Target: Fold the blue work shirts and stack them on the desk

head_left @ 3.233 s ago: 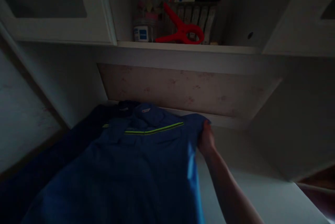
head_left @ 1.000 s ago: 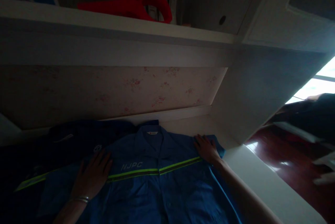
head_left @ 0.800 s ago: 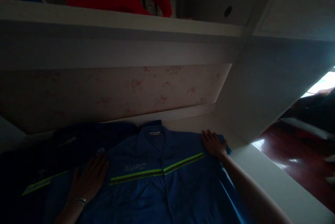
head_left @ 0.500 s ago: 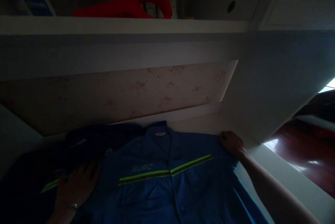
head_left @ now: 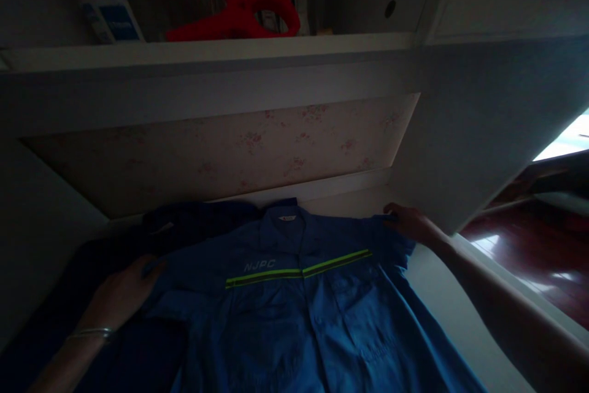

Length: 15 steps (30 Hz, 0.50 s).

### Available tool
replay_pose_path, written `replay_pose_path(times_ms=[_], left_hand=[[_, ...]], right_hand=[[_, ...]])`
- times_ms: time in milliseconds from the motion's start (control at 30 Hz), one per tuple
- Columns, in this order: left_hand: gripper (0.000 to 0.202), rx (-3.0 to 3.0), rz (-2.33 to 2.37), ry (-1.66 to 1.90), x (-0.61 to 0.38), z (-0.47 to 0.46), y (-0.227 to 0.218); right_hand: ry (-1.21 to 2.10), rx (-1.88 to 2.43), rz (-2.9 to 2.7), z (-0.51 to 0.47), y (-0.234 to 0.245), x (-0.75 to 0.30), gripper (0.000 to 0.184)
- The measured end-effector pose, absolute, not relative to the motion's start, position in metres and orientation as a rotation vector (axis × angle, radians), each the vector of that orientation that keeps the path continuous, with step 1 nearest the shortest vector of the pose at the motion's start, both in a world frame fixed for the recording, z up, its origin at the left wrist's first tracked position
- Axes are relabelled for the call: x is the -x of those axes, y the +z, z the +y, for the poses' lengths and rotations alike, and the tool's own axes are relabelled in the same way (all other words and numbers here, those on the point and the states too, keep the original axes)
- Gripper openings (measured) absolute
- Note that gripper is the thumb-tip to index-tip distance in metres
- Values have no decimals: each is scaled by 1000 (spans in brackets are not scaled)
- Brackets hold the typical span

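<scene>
A blue work shirt [head_left: 299, 313] with a yellow-green reflective stripe and white chest lettering lies face up on a white desk [head_left: 442, 301], collar toward the back wall. My left hand [head_left: 122, 292], with a bracelet at the wrist, grips the shirt's left shoulder, fingers curled on the cloth. My right hand [head_left: 409, 221] pinches the shirt's right shoulder at the far right edge. A darker navy garment [head_left: 184, 221] lies under and to the left of the shirt.
A shelf [head_left: 221, 53] overhangs the desk and carries a large red clamp [head_left: 239, 3] and a white and blue box [head_left: 108, 16]. Floral wallpaper [head_left: 257, 148] backs the recess. A white side panel [head_left: 473, 135] stands at right, with red-brown floor [head_left: 529, 252] beyond.
Both hands have gone from lying flat on the shirt's chest to its two shoulders, moving outward, and now grip the cloth. The view has shifted a little leftward.
</scene>
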<state>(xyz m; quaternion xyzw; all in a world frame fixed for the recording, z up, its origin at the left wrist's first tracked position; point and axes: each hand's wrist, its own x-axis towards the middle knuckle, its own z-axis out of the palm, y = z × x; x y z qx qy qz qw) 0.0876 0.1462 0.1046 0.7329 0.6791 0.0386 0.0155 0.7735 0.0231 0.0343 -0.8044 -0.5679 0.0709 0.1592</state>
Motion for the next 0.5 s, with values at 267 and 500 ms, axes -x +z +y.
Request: replay_pose_path(times_ms=[267, 500], left_hand=[[59, -1849, 1397, 563, -250, 69, 138], [36, -1750, 1593, 734, -199, -80, 69]], right_hand=[[1201, 1680, -1314, 19, 105, -610, 66], [1434, 1549, -1090, -157, 65, -600, 54]])
